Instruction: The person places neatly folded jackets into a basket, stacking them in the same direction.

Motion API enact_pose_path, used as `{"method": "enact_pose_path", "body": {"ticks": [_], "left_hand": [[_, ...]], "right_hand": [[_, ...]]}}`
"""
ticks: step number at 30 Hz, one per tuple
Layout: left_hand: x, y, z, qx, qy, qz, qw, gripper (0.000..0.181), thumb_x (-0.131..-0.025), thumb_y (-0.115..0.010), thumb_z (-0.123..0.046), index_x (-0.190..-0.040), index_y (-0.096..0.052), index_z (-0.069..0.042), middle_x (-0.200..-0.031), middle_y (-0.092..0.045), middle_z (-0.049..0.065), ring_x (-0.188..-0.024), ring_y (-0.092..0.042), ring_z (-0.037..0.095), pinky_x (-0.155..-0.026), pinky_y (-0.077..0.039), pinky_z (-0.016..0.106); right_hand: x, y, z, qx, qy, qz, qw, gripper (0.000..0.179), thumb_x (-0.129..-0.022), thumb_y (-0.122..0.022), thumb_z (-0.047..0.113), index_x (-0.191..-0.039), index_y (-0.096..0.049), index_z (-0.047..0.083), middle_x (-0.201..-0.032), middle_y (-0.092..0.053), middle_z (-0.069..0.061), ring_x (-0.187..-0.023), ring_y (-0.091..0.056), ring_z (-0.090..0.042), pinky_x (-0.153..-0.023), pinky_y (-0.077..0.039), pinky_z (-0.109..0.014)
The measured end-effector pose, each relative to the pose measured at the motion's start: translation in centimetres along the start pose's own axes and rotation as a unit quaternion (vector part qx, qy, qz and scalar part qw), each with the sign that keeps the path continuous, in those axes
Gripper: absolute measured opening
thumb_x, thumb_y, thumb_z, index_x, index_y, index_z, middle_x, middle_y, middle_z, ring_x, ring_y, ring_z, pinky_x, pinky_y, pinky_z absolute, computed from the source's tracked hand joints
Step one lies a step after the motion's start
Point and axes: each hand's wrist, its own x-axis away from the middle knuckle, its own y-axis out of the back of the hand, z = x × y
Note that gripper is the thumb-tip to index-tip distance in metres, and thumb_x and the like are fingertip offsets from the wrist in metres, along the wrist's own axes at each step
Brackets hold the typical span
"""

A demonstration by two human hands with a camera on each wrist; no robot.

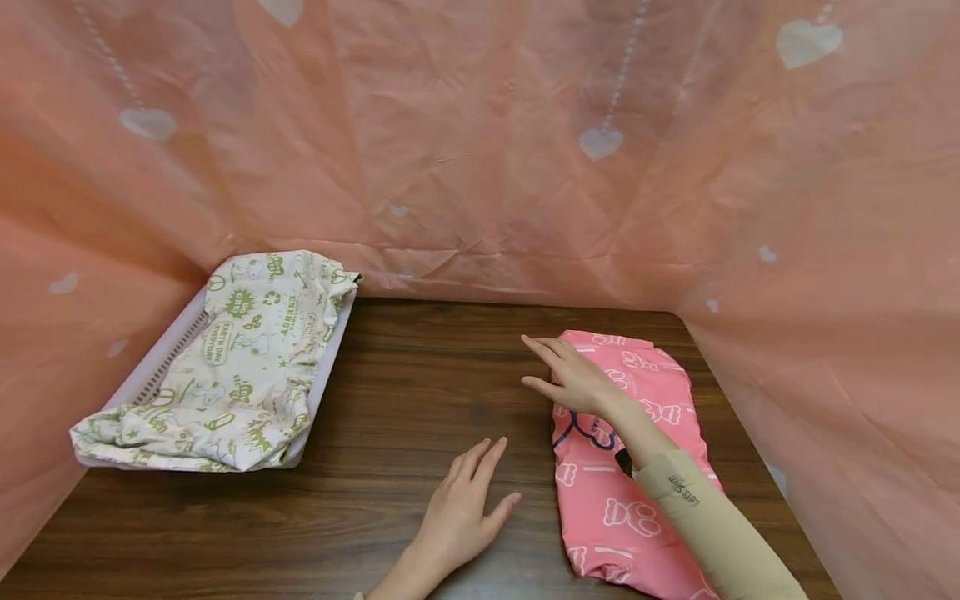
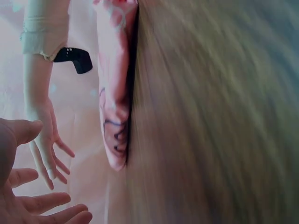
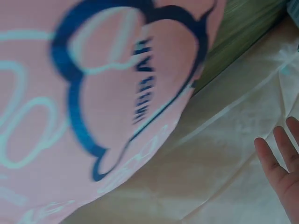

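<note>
A folded pink cloth (image 1: pixel 622 500) with white line prints and a dark blue outline lies on the right of the brown table. Over its far left part, my right hand (image 1: pixel 573 379) hovers with fingers extended and spread, holding nothing. The left wrist view shows a gap between that hand (image 2: pixel 43 123) and the pink cloth (image 2: pixel 113 84). My left hand (image 1: pixel 465 508) is left of the cloth, over the bare wood, its fingers loosely straight and thumb apart. Blue lettering on the cloth (image 3: pixel 140 102) fills much of the right wrist view.
On the left stands a pale basket (image 1: pixel 324 392) with slotted sides, holding a white cloth (image 1: pixel 255 333) with green prints whose near end drapes over the rim. Brown wooden table (image 1: pixel 420 375) stretches between basket and pink cloth. A peach curtain (image 1: pixel 480 167) with hearts encloses the table.
</note>
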Motion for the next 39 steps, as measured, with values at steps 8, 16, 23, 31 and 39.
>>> {"method": "enact_pose_path", "body": {"ticks": [8,16,23,31,39], "left_hand": [[-0.4,-2.0,-2.1,0.068,0.026,0.049,0.9961,0.066,-0.094,-0.064,-0.039,-0.149,-0.039,-0.014,-0.137,-0.051,0.015,-0.121,-0.054,0.033,-0.081,-0.054,0.049],[-0.2,-4.0,-4.0,0.096,0.047,0.124,0.9865,0.072,-0.092,-0.066,-0.04,-0.152,-0.034,-0.017,-0.137,-0.049,0.014,-0.12,-0.054,0.033,-0.084,-0.053,0.046],[0.1,-5.2,-5.0,0.078,0.028,0.15,0.9851,0.075,-0.089,-0.068,-0.042,-0.15,-0.036,-0.014,-0.135,-0.05,0.012,-0.117,-0.052,0.026,-0.082,-0.053,0.036],[-0.5,-5.6,-6.1,0.078,0.041,0.185,0.9788,0.078,-0.085,-0.072,-0.042,-0.15,-0.037,-0.018,-0.138,-0.046,0.008,-0.114,-0.051,0.019,-0.076,-0.051,0.03],[-0.9,-5.8,-6.1,0.108,0.06,0.19,0.9739,0.077,-0.088,-0.069,-0.042,-0.152,-0.034,-0.018,-0.146,-0.037,0.024,-0.127,-0.046,0.035,-0.09,-0.05,0.041]], "right_hand": [[1.8,0.7,-2.7,0.004,-0.039,-0.018,0.9991,0.069,-0.096,-0.061,0.037,-0.152,-0.035,0.007,-0.145,-0.042,-0.024,-0.134,-0.039,-0.04,-0.104,-0.037,-0.058],[4.8,1.9,-6.6,0.017,-0.099,-0.007,0.9949,0.072,-0.096,-0.06,0.038,-0.152,-0.031,0.004,-0.148,-0.034,-0.029,-0.136,-0.031,-0.048,-0.106,-0.029,-0.065],[7.9,2.6,-9.4,0.012,-0.157,0.001,0.9875,0.079,-0.095,-0.061,0.042,-0.154,-0.024,0.005,-0.147,-0.031,-0.029,-0.136,-0.025,-0.051,-0.107,-0.023,-0.068],[9.3,4.2,-11.2,0.032,-0.195,0.009,0.9802,0.085,-0.094,-0.061,0.046,-0.156,-0.019,0.006,-0.146,-0.03,-0.032,-0.133,-0.024,-0.052,-0.103,-0.026,-0.071],[9.9,4.2,-13.0,0.035,-0.193,0.025,0.9802,0.084,-0.094,-0.058,0.05,-0.154,-0.023,0.002,-0.142,-0.034,-0.033,-0.129,-0.03,-0.051,-0.101,-0.029,-0.07]]}}
